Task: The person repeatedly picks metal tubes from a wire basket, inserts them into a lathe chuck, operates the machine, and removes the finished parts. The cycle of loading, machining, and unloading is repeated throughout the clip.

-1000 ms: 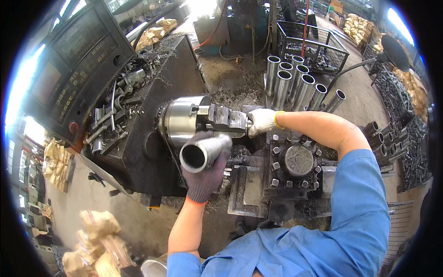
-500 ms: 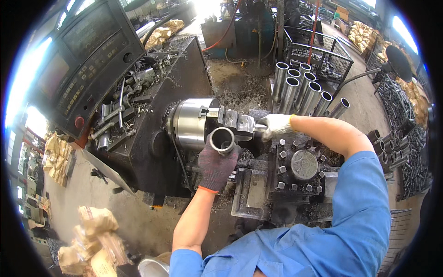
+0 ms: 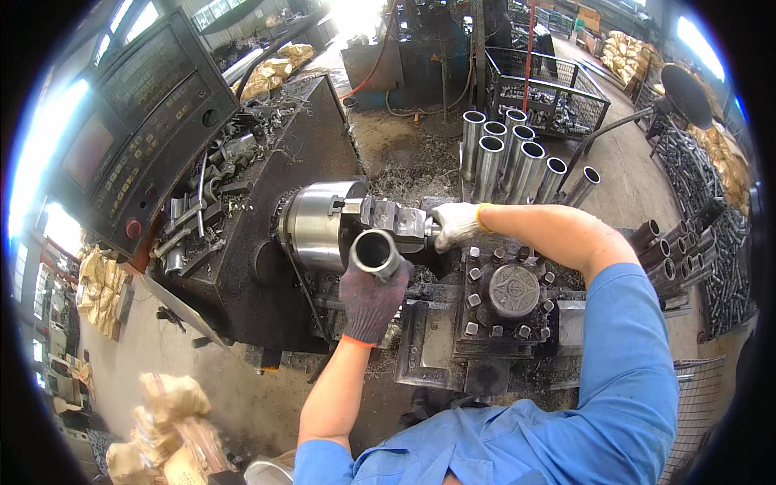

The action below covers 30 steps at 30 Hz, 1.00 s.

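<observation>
My left hand (image 3: 373, 303), in a dark knit glove with an orange cuff, is closed round a short metal tube (image 3: 375, 251). The tube's open end faces up, and it is held just in front of the lathe chuck (image 3: 321, 226). Stepped chuck jaws (image 3: 396, 217) stick out to the right of the chuck. At their right end my right hand (image 3: 457, 225), in a white glove, has its fingers closed on a short shiny metal piece (image 3: 432, 228). The glove partly covers that piece, so its full shape is hidden.
A square tool post (image 3: 514, 291) with several bolts sits right of my left hand. Several long metal tubes (image 3: 489, 166) stand behind my right forearm. The control panel (image 3: 121, 137) rises at left, beside metal tools (image 3: 198, 202). A wire basket (image 3: 558, 101) stands farther back.
The whole view has shifted a little, moving the scene leftward. The tube in my left hand now shows more of its side. Both hands keep their grip near the chuck.
</observation>
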Motion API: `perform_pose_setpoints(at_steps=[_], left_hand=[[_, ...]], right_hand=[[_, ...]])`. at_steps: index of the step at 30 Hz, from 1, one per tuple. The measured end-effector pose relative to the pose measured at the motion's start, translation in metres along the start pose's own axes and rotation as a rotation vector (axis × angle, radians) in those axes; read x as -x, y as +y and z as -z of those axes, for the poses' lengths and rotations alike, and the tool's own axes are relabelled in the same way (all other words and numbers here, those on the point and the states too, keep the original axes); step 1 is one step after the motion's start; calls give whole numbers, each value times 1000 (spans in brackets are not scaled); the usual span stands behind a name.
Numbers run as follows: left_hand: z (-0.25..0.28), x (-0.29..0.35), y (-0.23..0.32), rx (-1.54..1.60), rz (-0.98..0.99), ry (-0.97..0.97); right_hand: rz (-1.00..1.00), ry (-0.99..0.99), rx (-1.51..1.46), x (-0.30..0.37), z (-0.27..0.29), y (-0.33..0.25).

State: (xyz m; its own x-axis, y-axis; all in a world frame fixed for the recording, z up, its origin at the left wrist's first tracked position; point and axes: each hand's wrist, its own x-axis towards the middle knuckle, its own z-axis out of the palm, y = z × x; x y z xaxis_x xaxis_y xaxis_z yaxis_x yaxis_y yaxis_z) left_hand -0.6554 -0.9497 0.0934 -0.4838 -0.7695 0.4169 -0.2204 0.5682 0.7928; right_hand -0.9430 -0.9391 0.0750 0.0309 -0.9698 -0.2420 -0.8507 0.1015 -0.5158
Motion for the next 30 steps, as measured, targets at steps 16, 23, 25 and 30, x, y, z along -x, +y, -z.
perform_pose_setpoints(at_steps=[16,23,25,30], left_hand=[[-38,124,-19,56,154,-427],[18,132,-21,-261,332,-800],[25,128,-35,-300,265,-799],[73,111,-36,93,268,-89]], right_hand=[[-190,-238,208,51,44,18],[-283,458,104,148,75,2],[-326,591,-61,163,78,-23],[-361,828,63,233,66,-101]])
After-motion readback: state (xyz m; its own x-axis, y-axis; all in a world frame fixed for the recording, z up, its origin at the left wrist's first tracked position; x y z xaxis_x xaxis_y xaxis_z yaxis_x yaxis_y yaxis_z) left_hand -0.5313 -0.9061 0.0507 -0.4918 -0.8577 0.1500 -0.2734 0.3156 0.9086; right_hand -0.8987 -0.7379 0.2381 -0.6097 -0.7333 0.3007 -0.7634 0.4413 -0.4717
